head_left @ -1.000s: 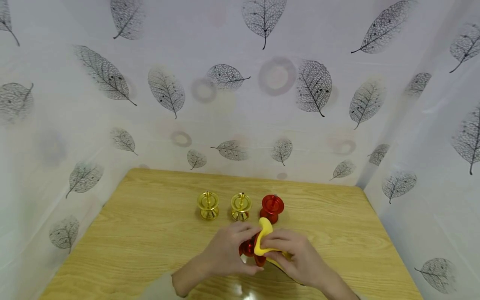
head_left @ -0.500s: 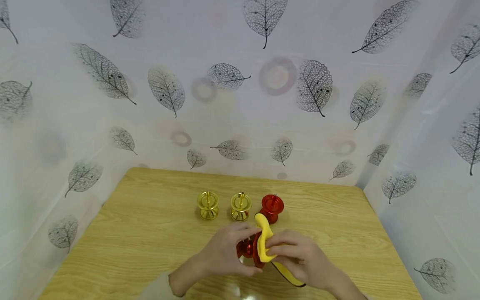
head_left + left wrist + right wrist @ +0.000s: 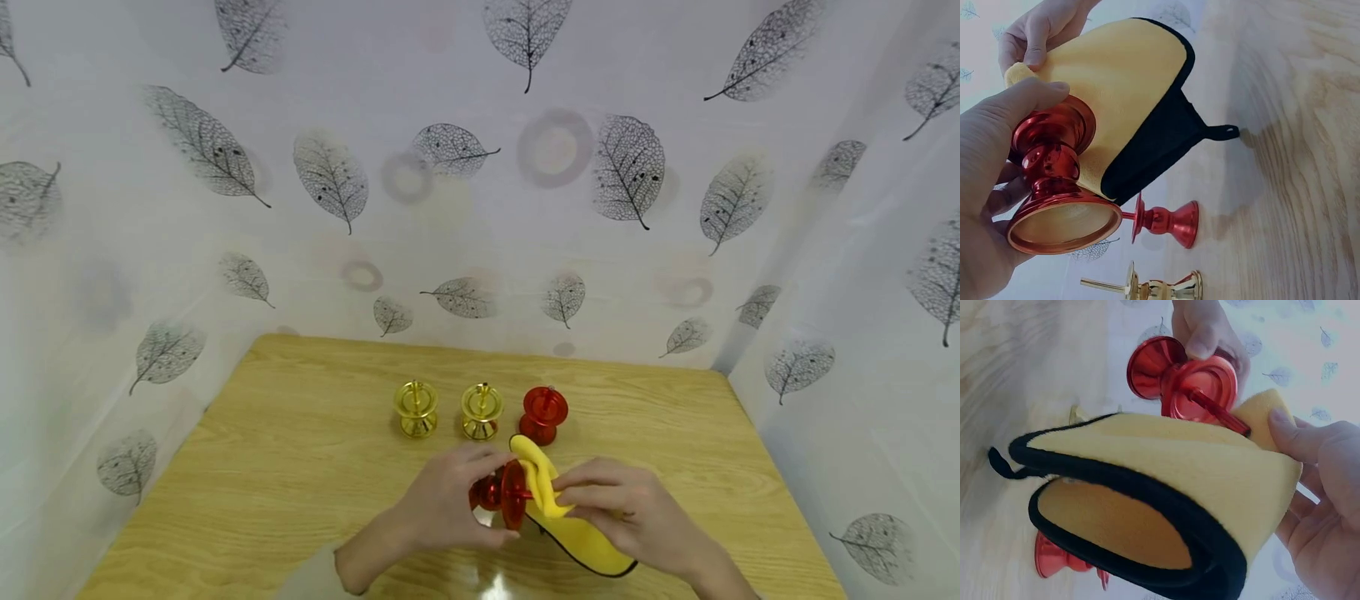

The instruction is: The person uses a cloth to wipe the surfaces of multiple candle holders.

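My left hand [image 3: 450,500] grips a shiny red candle holder [image 3: 513,496] turned on its side, fingers and thumb around its dish and body. Its hollow foot faces left in the head view and its spike points right. Between the thumb and fingers of my right hand [image 3: 633,508] is a yellow cloth [image 3: 592,543] with black edging and a small black loop. A bunched fold of it lies right at the spike's tip, as the right wrist view shows with the spike [image 3: 1219,414] bare along most of its length. The rest of the cloth [image 3: 1129,62] hangs down loosely.
Behind my hands, two gold candle holders [image 3: 417,408] and another red candle holder [image 3: 543,417] stand upright in a row on the wooden table [image 3: 300,417]. White sheeting [image 3: 465,225] with printed leaves encloses the back and both sides.
My right hand has drawn back to the right with the cloth, off the candle holder's dish and toward the spike's tip, baring the dish. My left hand keeps its hold, hardly moving.
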### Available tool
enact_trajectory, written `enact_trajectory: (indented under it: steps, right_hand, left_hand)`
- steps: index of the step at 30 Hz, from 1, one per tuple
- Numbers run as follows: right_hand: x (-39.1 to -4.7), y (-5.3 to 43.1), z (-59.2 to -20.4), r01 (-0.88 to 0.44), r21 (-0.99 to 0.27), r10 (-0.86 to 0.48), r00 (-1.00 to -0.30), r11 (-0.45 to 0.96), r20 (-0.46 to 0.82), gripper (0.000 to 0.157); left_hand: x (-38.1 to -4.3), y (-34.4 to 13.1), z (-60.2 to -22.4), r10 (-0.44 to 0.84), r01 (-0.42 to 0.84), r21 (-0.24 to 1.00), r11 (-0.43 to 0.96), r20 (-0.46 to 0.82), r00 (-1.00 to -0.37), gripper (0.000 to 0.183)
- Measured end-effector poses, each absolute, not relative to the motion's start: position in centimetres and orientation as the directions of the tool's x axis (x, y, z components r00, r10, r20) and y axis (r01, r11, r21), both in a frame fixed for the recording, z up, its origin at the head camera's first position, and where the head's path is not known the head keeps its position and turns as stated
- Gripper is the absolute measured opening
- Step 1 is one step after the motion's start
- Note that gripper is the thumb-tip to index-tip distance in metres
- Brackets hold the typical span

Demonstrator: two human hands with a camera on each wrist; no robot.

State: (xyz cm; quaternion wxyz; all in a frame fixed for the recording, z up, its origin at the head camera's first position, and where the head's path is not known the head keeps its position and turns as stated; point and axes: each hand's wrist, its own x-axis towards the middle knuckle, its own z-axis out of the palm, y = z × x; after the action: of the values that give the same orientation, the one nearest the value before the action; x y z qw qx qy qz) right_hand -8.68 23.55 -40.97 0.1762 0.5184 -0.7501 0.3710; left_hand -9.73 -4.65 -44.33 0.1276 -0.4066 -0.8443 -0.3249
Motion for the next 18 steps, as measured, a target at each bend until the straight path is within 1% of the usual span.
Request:
enact_trajectory:
  steps: [4, 8, 15, 17, 18]
  right_hand:
    - [-8.8, 22.9, -41.5, -0.920, -0.344, -0.629, -0.381, 0.187, 0.677, 0.015]
    - [-8.9, 21.9, -41.8, -0.915, -0.351, -0.621, -0.395, 0.199, 0.677, 0.014]
    - [-9.1, 20.0, -42.3, -0.918, -0.329, -0.612, -0.393, 0.220, 0.687, 0.011]
    - [-8.9, 19.7, -42.3, -0.908, -0.336, -0.603, -0.417, 0.248, 0.680, 0.011]
    - [-8.8, 19.6, -42.3, -0.897, -0.353, -0.597, -0.441, 0.267, 0.670, 0.010]
  left_hand:
    - [-9.7, -4.6, -44.5, 0.591, 0.781, 0.405, 0.476, 0.510, -0.625, 0.079]
    - [-9.6, -4.4, -44.7, 0.585, 0.797, 0.374, 0.475, 0.543, -0.603, 0.080]
    - [-9.5, -4.0, -44.5, 0.582, 0.807, 0.376, 0.457, 0.560, -0.590, 0.077]
    - [-9.4, -3.9, -44.3, 0.582, 0.806, 0.370, 0.461, 0.560, -0.590, 0.076]
    - [-9.4, -3.9, -44.2, 0.582, 0.807, 0.366, 0.463, 0.562, -0.588, 0.076]
